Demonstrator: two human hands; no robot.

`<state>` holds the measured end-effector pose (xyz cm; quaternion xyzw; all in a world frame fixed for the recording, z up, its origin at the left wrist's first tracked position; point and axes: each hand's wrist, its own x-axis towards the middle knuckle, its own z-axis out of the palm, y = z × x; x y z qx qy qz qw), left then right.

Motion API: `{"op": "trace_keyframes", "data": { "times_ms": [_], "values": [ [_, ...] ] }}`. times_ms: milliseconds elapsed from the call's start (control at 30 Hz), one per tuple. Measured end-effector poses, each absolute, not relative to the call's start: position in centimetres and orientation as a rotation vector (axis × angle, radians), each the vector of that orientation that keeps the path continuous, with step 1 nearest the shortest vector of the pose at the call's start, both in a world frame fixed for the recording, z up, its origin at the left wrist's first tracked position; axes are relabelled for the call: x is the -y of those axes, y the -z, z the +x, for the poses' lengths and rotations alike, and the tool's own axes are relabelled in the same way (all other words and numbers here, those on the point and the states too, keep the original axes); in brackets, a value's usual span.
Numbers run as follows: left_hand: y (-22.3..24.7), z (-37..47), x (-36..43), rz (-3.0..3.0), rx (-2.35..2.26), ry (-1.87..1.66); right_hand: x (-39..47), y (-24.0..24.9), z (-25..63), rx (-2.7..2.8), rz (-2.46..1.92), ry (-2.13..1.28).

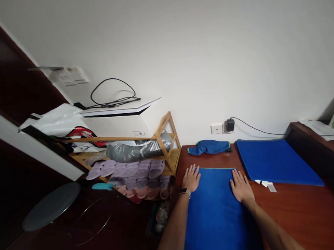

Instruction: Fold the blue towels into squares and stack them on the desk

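Observation:
A long blue cloth (pixel 214 212) with a thin green edge lies spread on the reddish-brown table, running toward me. My left hand (pixel 191 179) rests flat on its far left corner, fingers stretched out, a watch on the wrist. At the far right corner, my right hand (pixel 241 186) also lies flat with its fingers extended. Beyond the cloth, a crumpled blue cloth (pixel 210 147) with green trim sits against the wall. To the right is a flat, folded blue cloth (pixel 276 161) with white tags (pixel 269 186) sticking out along its near edge.
A wooden rack (pixel 171 155) holding several slippers (pixel 138 172), a plastic-wrapped bundle (pixel 140 150) and a white box (pixel 116 126) stands left of the table (pixel 297 215). A round stool (pixel 51 207) is farther left. A black adapter (pixel 230 125) with a cord is plugged into the wall.

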<state>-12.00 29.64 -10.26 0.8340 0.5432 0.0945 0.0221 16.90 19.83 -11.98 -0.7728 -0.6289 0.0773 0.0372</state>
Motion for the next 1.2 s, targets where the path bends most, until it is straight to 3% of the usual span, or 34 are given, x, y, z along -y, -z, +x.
{"op": "trace_keyframes", "data": {
  "times_ms": [233, 400, 633, 967, 1200],
  "values": [
    [10.9, -6.9, -23.2, 2.659, -1.63, -0.533, -20.0, 12.5, 17.1, 1.909, -2.353, -0.243],
    [12.6, -6.1, -19.1, 2.628, -1.583, -0.431, -19.8, 12.8, 17.1, 1.914, -2.347, -0.223],
    [12.5, -13.1, -18.9, 2.583, -1.738, -0.401, -20.3, 12.1, 17.2, 1.929, -2.379, -0.266],
    [12.6, -12.3, -19.3, 2.612, -1.764, -0.406, -11.4, 13.9, 15.2, 1.89, -2.325, -0.214],
    [10.6, -8.5, -17.1, 2.677, -1.675, -0.482, -10.8, 12.7, 14.5, 1.888, -2.333, -0.274]
  ]
}}
